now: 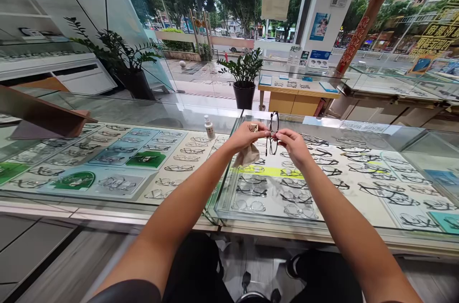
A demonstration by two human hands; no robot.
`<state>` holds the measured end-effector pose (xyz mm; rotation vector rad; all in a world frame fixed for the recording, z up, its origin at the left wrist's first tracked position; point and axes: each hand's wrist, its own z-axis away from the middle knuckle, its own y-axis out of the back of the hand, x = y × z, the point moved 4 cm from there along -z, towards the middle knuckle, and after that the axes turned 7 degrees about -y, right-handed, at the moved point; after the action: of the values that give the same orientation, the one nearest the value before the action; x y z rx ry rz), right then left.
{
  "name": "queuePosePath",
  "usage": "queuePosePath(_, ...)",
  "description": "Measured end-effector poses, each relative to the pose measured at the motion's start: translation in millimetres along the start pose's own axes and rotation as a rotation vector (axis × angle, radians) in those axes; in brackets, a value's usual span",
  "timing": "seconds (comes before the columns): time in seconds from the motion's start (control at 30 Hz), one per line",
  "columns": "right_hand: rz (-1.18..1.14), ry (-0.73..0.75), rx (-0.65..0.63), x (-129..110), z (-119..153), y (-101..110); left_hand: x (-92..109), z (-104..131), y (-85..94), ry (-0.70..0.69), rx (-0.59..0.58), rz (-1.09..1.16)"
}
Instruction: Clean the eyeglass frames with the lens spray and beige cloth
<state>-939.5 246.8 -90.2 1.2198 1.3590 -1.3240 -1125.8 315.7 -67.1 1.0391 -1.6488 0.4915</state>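
A dark-framed pair of eyeglasses (274, 123) is held up on edge above the glass counter, one lens over the other. My left hand (247, 136) pinches the frame near its middle from the left, and a beige cloth (248, 155) is bunched in its fingers and hangs below. From the right, the fingertips of my right hand (293, 144) close on the frame near the bridge. A small white spray bottle (209, 128) stands upright on the counter, left of my left hand.
Under the glass of the showcase (229, 214) lie rows of eyeglasses. A brown wooden-looking stand (46, 114) sits on the far left. Past the counter are potted plants (244, 95) and a low display table (297, 88) before the window. Stool parts (253, 293) show between my legs.
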Motion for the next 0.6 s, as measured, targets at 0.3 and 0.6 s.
queuePosePath(0.3,0.022,-0.04,-0.081,-3.1,-1.0,5.4,11.8,1.5,16.4,-0.241,0.17,-0.508)
queuePosePath(0.6,0.159,-0.057,-0.133,-7.7,0.5,9.5,25.8,9.3,32.1,-0.27,0.322,-1.066)
